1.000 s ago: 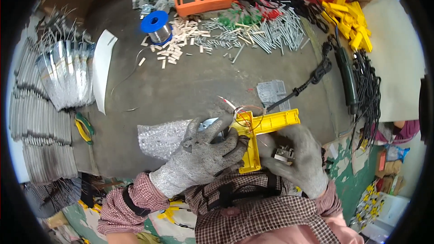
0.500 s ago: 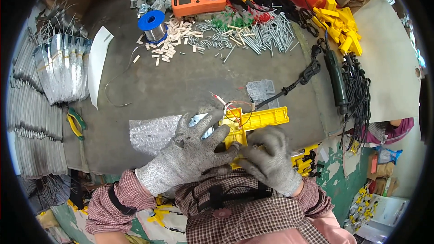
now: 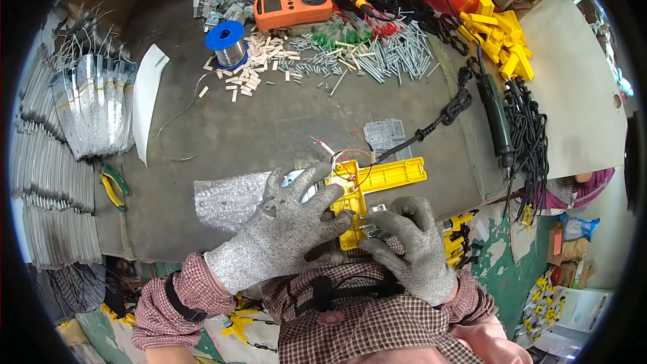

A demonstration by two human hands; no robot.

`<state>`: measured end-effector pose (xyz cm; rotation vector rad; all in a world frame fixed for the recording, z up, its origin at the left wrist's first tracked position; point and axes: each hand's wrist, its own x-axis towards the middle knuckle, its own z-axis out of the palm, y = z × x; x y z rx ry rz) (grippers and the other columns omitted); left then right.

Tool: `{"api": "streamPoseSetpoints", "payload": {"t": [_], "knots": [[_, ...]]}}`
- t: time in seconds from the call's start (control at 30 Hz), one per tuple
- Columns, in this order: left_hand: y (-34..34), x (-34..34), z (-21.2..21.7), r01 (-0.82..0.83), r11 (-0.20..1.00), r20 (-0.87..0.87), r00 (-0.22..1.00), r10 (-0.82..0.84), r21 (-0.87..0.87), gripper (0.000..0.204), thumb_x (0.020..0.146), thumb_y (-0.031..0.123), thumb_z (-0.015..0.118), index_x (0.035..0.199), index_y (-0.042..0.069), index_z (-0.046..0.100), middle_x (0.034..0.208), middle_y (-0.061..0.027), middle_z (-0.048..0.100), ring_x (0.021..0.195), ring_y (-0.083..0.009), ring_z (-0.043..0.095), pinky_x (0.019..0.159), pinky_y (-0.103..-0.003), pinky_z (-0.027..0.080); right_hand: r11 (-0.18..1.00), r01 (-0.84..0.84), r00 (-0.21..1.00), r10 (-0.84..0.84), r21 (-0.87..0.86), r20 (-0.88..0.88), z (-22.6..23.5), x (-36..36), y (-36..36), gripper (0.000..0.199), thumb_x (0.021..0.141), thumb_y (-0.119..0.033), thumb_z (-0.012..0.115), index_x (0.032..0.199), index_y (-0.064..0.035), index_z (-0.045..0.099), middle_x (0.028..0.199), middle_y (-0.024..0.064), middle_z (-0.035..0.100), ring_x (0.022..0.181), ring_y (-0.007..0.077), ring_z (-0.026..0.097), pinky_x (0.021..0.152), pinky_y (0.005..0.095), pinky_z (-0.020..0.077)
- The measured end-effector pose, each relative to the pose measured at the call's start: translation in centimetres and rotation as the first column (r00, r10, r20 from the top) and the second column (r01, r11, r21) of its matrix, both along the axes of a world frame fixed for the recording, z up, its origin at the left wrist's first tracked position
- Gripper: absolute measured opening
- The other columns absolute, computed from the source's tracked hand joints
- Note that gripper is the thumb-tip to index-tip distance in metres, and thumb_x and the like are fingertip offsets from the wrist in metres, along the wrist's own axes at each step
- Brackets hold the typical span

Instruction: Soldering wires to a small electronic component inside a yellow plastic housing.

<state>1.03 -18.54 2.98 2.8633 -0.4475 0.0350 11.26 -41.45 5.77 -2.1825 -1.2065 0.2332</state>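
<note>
My left hand (image 3: 286,222), in a grey knit glove, spreads its fingers over a bubble-wrapped strip (image 3: 229,197) and steadies a T-shaped yellow plastic housing (image 3: 394,175) with its thumb and nearby fingers. The housing lies hollow side up near the table's front edge. Thin red, white and black wires (image 3: 350,162) loop over its upper end, where a black power cord (image 3: 404,145) leads off. Beside the housing's lower stem, my gloved right hand (image 3: 418,249) pinches a small shiny metal part (image 3: 372,219); the fingers partly cover it.
Beyond my hands lie a clear plastic sheet (image 3: 384,136), loose screws (image 3: 387,50), pale small blocks (image 3: 249,77), a solder spool (image 3: 226,40) and an orange multimeter (image 3: 293,10). A green electric screwdriver (image 3: 495,118) sits right; pliers (image 3: 114,185) lie left. Another person's sleeve (image 3: 586,192) shows far right.
My right hand has drawn slightly right and down from the housing, bringing the small metal part into sight at its fingertips. My left hand stays nearly in place.
</note>
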Motion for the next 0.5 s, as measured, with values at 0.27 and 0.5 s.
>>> {"api": "streamPoseSetpoints", "payload": {"t": [0.27,0.5], "knots": [[0.0,-0.1,0.3,-0.049,0.985,-0.018,0.999,0.047,-0.167,0.053,0.079,0.051,0.074,0.125,0.027,0.069,0.136,-0.0087,0.05,0.138,-0.0374,0.039,0.112,-0.062,0.031,0.999,-0.01,0.987,0.018,0.048,-0.158,1.0,0.8,1.1,0.038,0.085,-0.011,0.077,0.12,-0.0041,0.064,0.114,0.0151,0.058,0.092,0.0329,0.067,0.076,0.0405,0.0576],[0.1,0.2,-0.4,-0.024,0.986,0.054,0.998,0.033,-0.162,0.06,0.076,0.053,0.078,0.128,0.024,0.066,0.134,-0.0074,0.053,0.134,-0.0374,0.043,0.111,-0.061,0.033,0.946,-0.314,0.937,0.323,-0.082,0.131,0.6,2.4,1.1,0.041,0.081,-0.013,0.078,0.12,-0.0087,0.066,0.12,0.0108,0.061,0.112,0.0307,0.064,0.098,0.0447,0.0499]]}}
